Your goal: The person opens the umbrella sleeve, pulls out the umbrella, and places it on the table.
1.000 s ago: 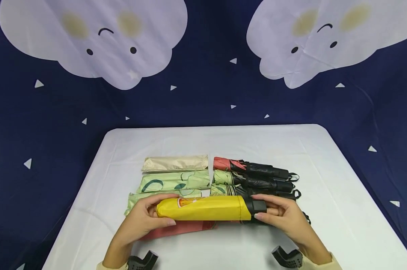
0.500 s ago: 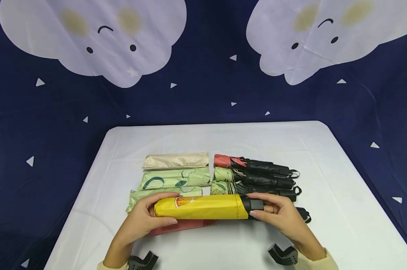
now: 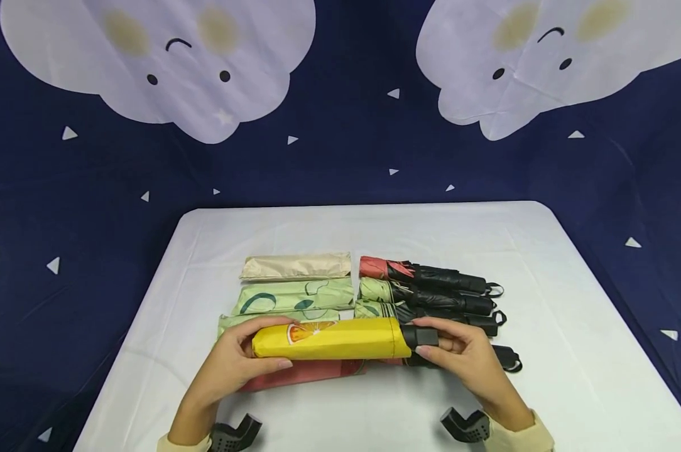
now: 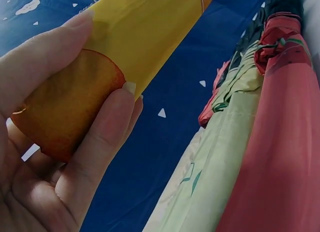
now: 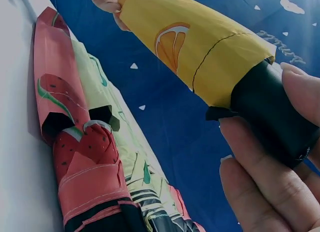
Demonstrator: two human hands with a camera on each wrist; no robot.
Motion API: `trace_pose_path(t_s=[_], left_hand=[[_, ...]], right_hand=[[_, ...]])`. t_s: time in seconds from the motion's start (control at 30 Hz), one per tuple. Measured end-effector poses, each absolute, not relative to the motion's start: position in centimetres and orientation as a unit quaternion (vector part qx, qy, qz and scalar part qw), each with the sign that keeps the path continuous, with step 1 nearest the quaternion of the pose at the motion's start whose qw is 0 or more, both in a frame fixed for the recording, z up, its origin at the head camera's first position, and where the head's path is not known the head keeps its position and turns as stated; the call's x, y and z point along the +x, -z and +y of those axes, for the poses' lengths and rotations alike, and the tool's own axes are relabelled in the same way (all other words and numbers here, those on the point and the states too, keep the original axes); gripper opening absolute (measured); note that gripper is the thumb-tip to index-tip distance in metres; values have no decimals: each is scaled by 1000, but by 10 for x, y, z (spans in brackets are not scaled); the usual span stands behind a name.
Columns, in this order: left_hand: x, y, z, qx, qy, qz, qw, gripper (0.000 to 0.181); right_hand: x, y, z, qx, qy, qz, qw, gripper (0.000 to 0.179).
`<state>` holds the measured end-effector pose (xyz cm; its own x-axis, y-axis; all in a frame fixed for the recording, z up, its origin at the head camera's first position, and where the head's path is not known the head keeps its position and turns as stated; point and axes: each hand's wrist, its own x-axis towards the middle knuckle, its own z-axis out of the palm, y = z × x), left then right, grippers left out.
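Observation:
A folded umbrella in a yellow cover with an orange-slice print is held level above the table, its black handle to the right. My left hand grips the covered left end, thumb on the near side. In the left wrist view, fingers and thumb close round that end. My right hand pinches the black handle; the right wrist view has its fingers below the handle. Below and behind lie a red cover and a green cover, partly hidden by umbrella and hands.
A beige cover lies farthest back on the left. On the right are several folded umbrellas with black handles, among them a red-tipped one at the back. The white table meets a dark blue cloth with clouds.
Both hands have shifted a little to the left, carrying the yellow-covered umbrella with them. Their grip looks the same. The head view has tilted slightly; the things on the table stay put.

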<state>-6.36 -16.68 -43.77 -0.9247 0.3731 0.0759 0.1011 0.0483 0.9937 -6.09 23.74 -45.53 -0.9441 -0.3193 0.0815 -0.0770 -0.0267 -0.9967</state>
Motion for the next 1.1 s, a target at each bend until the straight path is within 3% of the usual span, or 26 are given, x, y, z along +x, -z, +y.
trace_pose_path(t_s=[0.6,1.1], left_hand=[[-62,439,-176,157,-676,716,80,59],[-66,435,-189,169,-693,696,82,56]], right_hand=[[-61,455,243,-100,725,675,92,47],[-65,458,255,-113,739,662,50,45]])
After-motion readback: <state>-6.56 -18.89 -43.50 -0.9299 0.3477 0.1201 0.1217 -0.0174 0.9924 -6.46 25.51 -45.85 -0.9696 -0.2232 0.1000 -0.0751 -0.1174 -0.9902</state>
